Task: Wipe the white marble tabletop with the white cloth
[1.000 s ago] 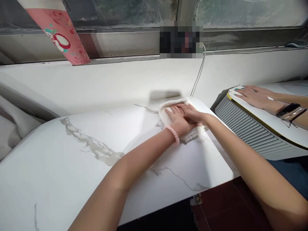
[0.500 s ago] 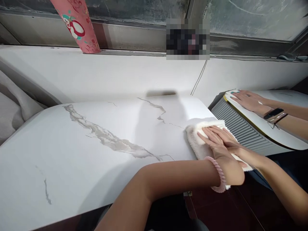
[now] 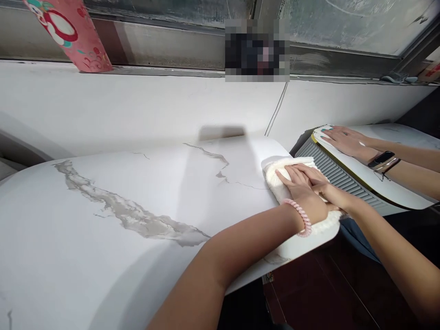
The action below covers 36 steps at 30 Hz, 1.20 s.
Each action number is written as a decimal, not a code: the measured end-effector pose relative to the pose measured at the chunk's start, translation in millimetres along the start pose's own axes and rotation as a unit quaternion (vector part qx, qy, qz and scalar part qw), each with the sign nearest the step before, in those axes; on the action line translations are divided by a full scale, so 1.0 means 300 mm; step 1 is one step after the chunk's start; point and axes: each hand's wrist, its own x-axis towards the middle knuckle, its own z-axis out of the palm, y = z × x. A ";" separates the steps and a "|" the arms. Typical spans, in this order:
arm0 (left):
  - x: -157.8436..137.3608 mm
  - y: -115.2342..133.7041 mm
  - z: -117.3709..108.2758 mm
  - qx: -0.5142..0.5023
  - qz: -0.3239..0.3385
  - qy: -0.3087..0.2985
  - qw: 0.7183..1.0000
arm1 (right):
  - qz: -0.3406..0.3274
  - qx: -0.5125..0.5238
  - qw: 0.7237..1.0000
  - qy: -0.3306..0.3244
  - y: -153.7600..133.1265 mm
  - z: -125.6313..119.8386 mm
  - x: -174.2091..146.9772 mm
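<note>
A fluffy white cloth [image 3: 275, 176] lies on the right end of a white marble-patterned table [image 3: 151, 178]. My left hand [image 3: 302, 195], with a pink twisted band at the wrist, presses flat on the cloth with its fingers stretched out. Alongside and partly overlapping it, my right hand [image 3: 319, 183] also rests on the cloth, fingers extended. Part of the cloth is hidden beneath both hands and the left wrist. Its lower part lies by the rounded corner of the tabletop.
To the right, another person's hands [image 3: 349, 141] lie on a second white table [image 3: 409, 188] with a ribbed side. A pink patterned object [image 3: 85, 50] leans at the window ledge. Thin cords [image 3: 277, 108] run down the white wall. Dark red floor [image 3: 319, 284] shows below.
Both my hands and the cloth have moved away from the table's front edge, farther onto the top. The view has shifted slightly right. The other person's hands look still.
</note>
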 end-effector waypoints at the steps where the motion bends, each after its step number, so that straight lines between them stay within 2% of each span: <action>1: 0.017 -0.017 -0.013 0.025 -0.019 -0.014 0.999 | 0.000 -0.004 1.000 0.008 -0.003 -0.002 0.029; 3: 0.055 -0.056 -0.034 0.073 -0.042 -0.026 0.996 | 0.004 -0.019 1.000 0.019 -0.001 -0.002 0.094; 9: 0.174 -0.216 -0.089 0.090 -0.024 0.025 0.995 | -0.034 -0.011 0.998 0.047 0.042 0.017 0.326; 15: 0.273 -0.361 -0.164 0.105 -0.028 0.029 0.994 | -0.012 0.026 0.997 0.077 0.047 0.033 0.540; 20: 0.360 -0.439 -0.190 0.117 -0.043 0.039 0.991 | 0.015 0.076 0.993 0.094 0.050 0.048 0.657; 24: 0.395 -0.468 -0.185 0.124 -0.045 0.047 0.990 | 0.042 0.139 0.982 0.121 0.063 0.060 0.697; 28: 0.387 -0.465 -0.178 0.132 -0.046 0.062 0.988 | 0.055 0.178 0.974 0.127 0.055 0.059 0.690; 36: 0.329 -0.426 -0.179 0.138 -0.059 0.074 0.986 | 0.024 0.189 0.974 0.124 0.041 0.056 0.648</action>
